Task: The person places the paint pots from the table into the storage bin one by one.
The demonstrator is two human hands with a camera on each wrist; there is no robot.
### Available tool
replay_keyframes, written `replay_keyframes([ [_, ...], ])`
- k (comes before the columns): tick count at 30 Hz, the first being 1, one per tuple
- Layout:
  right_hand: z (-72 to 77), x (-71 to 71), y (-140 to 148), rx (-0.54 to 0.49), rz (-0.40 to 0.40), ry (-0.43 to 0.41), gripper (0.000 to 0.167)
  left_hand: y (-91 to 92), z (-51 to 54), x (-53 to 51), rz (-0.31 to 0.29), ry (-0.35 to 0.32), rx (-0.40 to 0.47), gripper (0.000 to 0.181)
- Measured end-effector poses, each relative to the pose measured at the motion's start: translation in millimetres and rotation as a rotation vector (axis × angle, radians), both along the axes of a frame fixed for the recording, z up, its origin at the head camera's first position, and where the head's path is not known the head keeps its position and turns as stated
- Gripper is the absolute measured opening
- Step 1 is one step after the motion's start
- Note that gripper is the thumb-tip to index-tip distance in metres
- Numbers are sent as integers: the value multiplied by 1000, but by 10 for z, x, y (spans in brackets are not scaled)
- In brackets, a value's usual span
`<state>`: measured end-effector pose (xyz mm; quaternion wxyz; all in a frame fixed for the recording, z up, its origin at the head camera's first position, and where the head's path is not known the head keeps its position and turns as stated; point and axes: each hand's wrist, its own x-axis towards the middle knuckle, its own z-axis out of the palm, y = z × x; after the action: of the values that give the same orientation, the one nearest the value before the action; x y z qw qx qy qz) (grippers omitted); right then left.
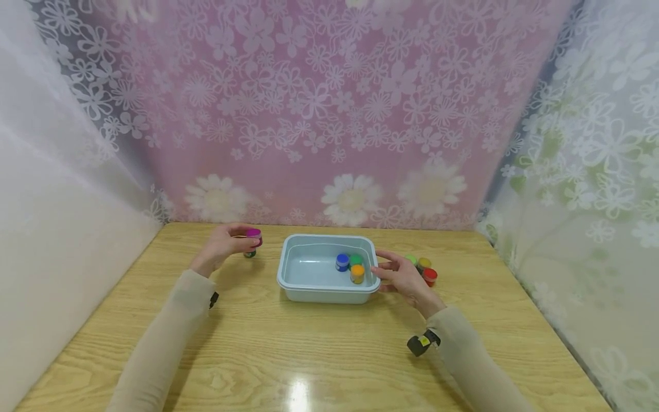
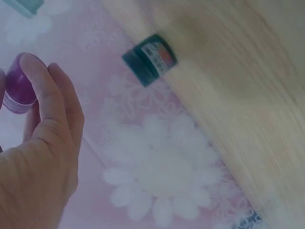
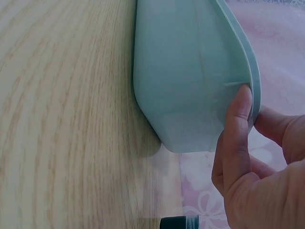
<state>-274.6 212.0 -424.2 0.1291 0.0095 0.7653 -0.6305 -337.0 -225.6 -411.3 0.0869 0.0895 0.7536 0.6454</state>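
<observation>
My left hand (image 1: 221,249) holds a small purple paint jar (image 1: 254,234) between fingers and thumb, above the table. In the left wrist view, a dark green jar (image 2: 150,59) stands apart on the tabletop, below the raised hand. At its right end, the pale blue plastic tub (image 1: 329,288) is pinched by my right hand (image 1: 404,279), with thumb and fingers on either side of the rim. Inside the tub, toward the right, sit a blue jar (image 1: 342,262), a green jar (image 1: 356,261) and an orange jar (image 1: 357,275).
Right of the tub, beside my right hand, cluster a red jar (image 1: 430,277), a yellow jar (image 1: 424,263) and a lime green jar (image 1: 411,260). A flowered pink curtain (image 1: 329,137) hangs along the back edge of the wooden table (image 1: 247,349).
</observation>
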Motion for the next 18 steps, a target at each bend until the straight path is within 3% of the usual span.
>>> replay_keyframes([
  [18, -5, 11, 1, -6, 1, 13, 64, 514, 86, 147, 29, 56, 63, 44],
])
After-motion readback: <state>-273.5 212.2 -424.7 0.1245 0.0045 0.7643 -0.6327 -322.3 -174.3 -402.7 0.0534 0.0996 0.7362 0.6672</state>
